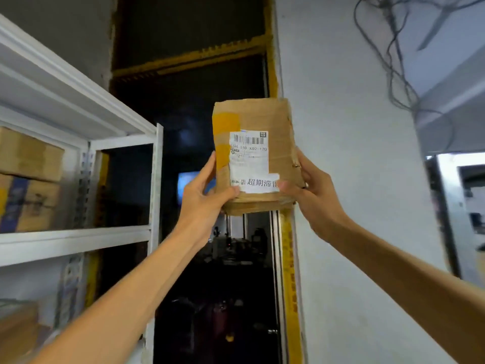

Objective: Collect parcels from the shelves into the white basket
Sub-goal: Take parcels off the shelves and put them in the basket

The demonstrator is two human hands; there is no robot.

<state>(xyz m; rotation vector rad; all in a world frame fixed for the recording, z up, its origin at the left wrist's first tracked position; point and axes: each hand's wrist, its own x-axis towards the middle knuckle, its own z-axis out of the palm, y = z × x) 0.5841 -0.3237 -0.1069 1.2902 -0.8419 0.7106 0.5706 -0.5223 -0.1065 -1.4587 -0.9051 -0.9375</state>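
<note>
- A brown cardboard parcel [256, 156] is held up at arm's length in front of a dark doorway [189, 101], label facing the person, probably so it can be read.
- The left hand [207, 190] grips its lower left edge, thumb on the front.
- The right hand [307, 185] grips the lower right edge, fingers curled behind.
- White shelves [78, 143] on the left hold more boxes [29, 179].
- The white basket is out of view.

Parcel [253, 156] between both hands, right of shelves [78, 240]; boxes [29, 179] on shelves.
</note>
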